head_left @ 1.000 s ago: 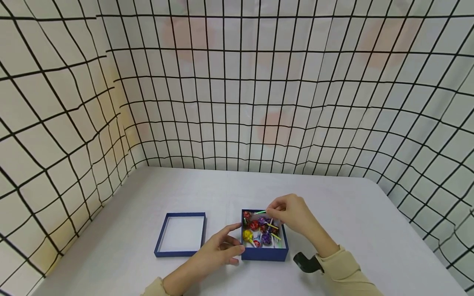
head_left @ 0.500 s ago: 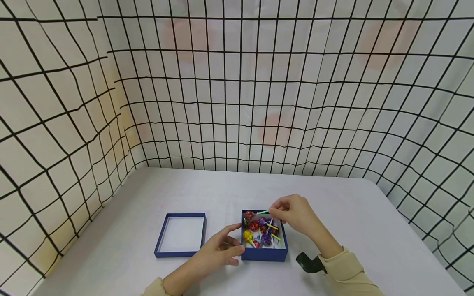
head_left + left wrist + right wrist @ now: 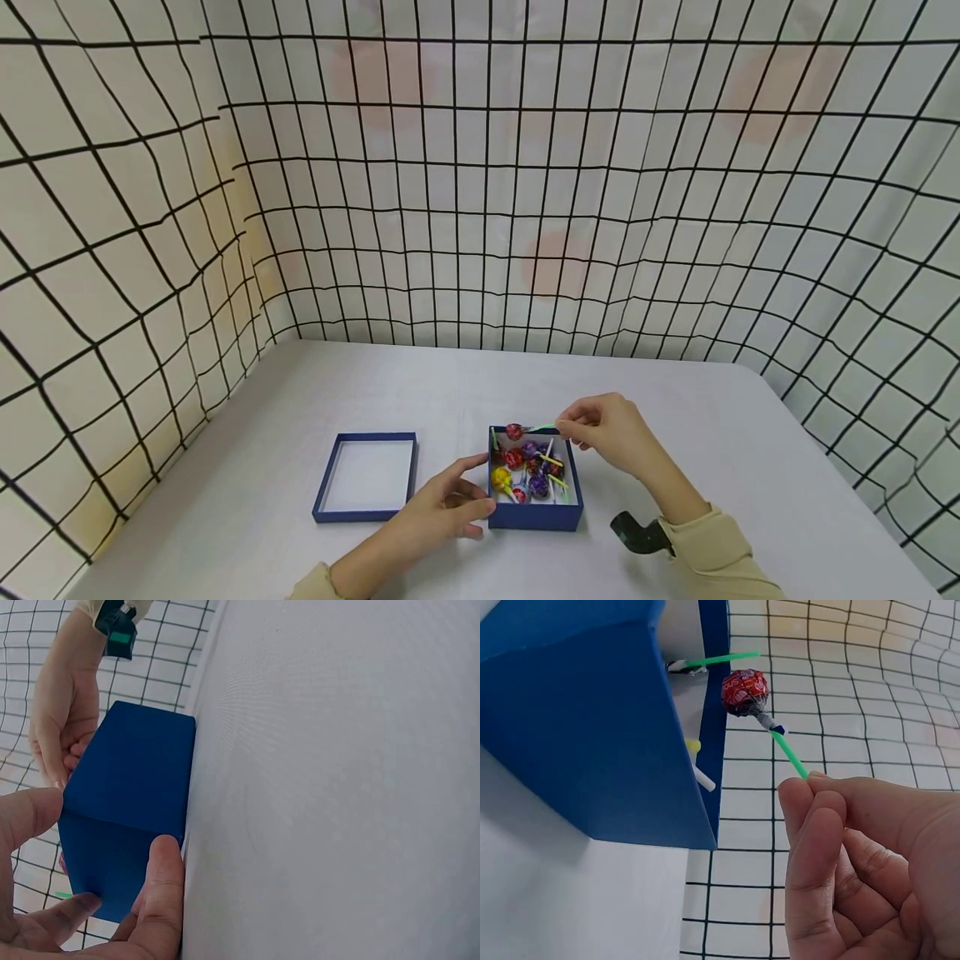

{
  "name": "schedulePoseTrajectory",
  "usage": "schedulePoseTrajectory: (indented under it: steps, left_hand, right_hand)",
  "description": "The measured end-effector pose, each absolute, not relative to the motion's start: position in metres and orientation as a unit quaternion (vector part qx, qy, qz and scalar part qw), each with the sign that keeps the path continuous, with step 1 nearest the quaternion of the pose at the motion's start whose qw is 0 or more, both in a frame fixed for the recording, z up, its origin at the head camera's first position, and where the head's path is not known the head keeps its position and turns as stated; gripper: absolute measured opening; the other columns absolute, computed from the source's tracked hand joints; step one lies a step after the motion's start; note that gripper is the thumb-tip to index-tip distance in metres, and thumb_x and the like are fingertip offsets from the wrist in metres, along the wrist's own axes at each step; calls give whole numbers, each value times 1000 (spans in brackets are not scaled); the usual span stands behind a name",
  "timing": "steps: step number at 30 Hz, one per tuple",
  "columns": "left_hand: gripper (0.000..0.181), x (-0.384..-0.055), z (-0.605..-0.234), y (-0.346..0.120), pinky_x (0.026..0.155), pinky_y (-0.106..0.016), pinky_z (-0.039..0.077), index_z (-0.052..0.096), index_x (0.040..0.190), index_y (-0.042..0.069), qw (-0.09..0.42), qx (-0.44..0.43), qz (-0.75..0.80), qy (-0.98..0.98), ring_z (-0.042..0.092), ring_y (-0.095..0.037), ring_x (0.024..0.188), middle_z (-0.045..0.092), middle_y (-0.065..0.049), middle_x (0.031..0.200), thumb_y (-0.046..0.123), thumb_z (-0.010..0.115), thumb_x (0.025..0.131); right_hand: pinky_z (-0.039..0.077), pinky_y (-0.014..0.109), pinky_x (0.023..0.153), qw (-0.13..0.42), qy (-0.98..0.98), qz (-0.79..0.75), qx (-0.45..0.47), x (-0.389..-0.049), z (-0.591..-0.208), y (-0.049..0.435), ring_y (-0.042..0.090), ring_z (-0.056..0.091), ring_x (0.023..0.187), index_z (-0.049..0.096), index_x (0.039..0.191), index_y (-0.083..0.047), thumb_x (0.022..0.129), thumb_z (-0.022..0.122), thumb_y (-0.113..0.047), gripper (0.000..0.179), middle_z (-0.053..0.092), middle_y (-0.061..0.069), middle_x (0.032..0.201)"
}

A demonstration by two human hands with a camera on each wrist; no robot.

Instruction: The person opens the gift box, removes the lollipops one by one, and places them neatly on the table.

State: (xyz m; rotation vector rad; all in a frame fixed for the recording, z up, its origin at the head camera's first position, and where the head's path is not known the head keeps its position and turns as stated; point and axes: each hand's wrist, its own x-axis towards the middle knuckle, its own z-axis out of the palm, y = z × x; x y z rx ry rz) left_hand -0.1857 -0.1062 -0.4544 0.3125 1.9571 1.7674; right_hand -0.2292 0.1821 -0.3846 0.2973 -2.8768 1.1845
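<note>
A blue box (image 3: 534, 517) with white inside holds several lollipops (image 3: 538, 483) in red, purple and yellow wrappers. My right hand (image 3: 611, 429) pinches the green stick of a red-wrapped lollipop (image 3: 745, 692) between thumb and forefinger. In the head view that lollipop appears at the box's far rim; the right wrist view shows its candy end outside the opening. At the box's left side, my left hand (image 3: 442, 504) rests its fingertips against the wall. The left wrist view shows its thumb and fingers (image 3: 163, 892) spread on the blue sides.
A shallow blue-rimmed lid (image 3: 364, 513) lies with its white inside up, left of the box on the white table (image 3: 660, 400). Black grid netting (image 3: 480, 208) lines the white walls behind and on both sides. A dark device (image 3: 639, 533) sits at the right wrist.
My right hand has moved to the right and slightly upward, raising the red lollipop by its stick from the box's far left corner. My left hand, the box and the lid stay put.
</note>
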Motion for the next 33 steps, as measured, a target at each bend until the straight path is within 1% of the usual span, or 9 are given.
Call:
schedulePoseTrajectory:
  steps: [5, 10, 15, 17, 26, 33]
  left_hand:
    - [75, -186, -454, -106, 89, -37, 68, 37, 167, 14, 242, 114, 645, 716, 66, -19, 104, 63, -13, 123, 19, 74, 103]
    - [74, -186, -455, -106, 89, -38, 68, 37, 167, 15, 243, 113, 643, 717, 67, -19, 104, 64, -13, 123, 20, 74, 103]
    - [75, -187, -455, -106, 89, -37, 68, 37, 167, 16, 242, 110, 638, 722, 66, -20, 104, 64, -13, 124, 21, 75, 103]
    - [75, -187, -456, -106, 89, -37, 68, 37, 167, 17, 242, 109, 637, 723, 66, -20, 105, 64, -13, 124, 21, 75, 103]
    - [75, -187, -456, -107, 90, -38, 68, 37, 167, 17, 243, 105, 641, 720, 67, -20, 105, 63, -13, 124, 21, 75, 103]
    - [75, -188, -457, -107, 89, -38, 68, 37, 167, 17, 243, 109, 644, 717, 67, -20, 105, 63, -13, 125, 20, 75, 102]
  right_hand:
    - [58, 27, 66, 6, -916, 389, 92, -228, -384, 189, 14, 66, 74, 80, 101, -7, 101, 77, -22, 15, 79, 5, 86]
    - [58, 26, 67, 1, -911, 404, 81, -230, -385, 198, 16, 65, 75, 80, 103, -7, 102, 76, -21, 15, 78, 4, 87]
    - [58, 24, 68, -1, -902, 424, 83, -232, -388, 211, 17, 65, 77, 78, 107, -2, 103, 75, -21, 20, 78, 5, 90]
    - [59, 25, 69, -2, -898, 432, 82, -232, -389, 217, 18, 66, 79, 78, 109, 0, 103, 74, -21, 22, 79, 8, 92]
    - [63, 26, 74, -12, -881, 468, 65, -232, -395, 241, 15, 68, 81, 77, 112, 0, 103, 74, -23, 25, 79, 12, 100]
    - [62, 20, 75, -16, -877, 477, 53, -233, -403, 260, 15, 71, 87, 73, 118, 6, 105, 70, -16, 25, 80, 16, 105]
